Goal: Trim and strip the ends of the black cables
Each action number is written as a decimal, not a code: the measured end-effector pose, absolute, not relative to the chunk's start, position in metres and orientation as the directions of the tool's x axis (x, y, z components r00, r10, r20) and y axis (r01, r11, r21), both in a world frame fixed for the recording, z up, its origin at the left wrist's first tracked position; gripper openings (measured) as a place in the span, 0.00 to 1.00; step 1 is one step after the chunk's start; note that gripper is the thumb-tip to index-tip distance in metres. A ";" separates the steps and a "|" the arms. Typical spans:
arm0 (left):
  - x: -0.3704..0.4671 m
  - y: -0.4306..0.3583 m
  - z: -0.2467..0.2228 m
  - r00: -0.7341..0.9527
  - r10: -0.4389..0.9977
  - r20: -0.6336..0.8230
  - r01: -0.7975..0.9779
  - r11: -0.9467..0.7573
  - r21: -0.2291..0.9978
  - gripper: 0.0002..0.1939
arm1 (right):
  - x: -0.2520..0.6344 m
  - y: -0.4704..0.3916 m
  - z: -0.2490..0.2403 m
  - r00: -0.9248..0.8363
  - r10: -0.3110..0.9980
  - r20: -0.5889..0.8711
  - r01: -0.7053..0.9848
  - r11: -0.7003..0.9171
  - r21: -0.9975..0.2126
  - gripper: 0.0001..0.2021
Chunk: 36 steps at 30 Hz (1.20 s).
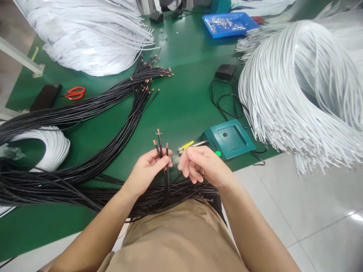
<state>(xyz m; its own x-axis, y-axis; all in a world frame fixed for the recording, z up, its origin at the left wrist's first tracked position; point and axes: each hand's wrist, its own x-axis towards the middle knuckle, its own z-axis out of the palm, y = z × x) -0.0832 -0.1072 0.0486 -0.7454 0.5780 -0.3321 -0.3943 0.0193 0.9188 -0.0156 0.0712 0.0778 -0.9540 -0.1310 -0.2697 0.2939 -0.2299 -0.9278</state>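
My left hand (150, 165) is closed around a few black cables (166, 172), pinched between thumb and fingers. Their ends point up and away from me, with short red and pale inner wires showing at the tips. My right hand (200, 164) hovers just to the right of these ends, apart from them. Its fingers are loosely curled with gaps between them, and I see nothing in them. Below both hands a thick bundle of black cables (113, 196) lies along the table's near edge and across my lap.
A teal device (231, 139) with a green light sits right of my hands, beside a yellow-and-metal piece (187, 146). White cable bundles (283, 83) stand right and back left. Red-handled scissors (75, 93), a black phone-like object (46, 97) and a blue tray (230, 25) of small metal parts lie farther off.
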 end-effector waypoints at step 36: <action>-0.092 -0.098 0.030 -0.722 0.647 -0.245 -0.282 0.048 0.958 0.16 | -0.011 0.067 0.053 -0.940 -0.029 0.340 -0.101 0.976 -0.194 0.10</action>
<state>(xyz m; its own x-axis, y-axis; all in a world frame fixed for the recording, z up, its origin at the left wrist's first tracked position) -0.0915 -0.0980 0.0302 -0.7220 0.6472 -0.2447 -0.2816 0.0481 0.9583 -0.0105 0.0672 0.0529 -0.9398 -0.0295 0.3403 -0.1007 0.9759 -0.1935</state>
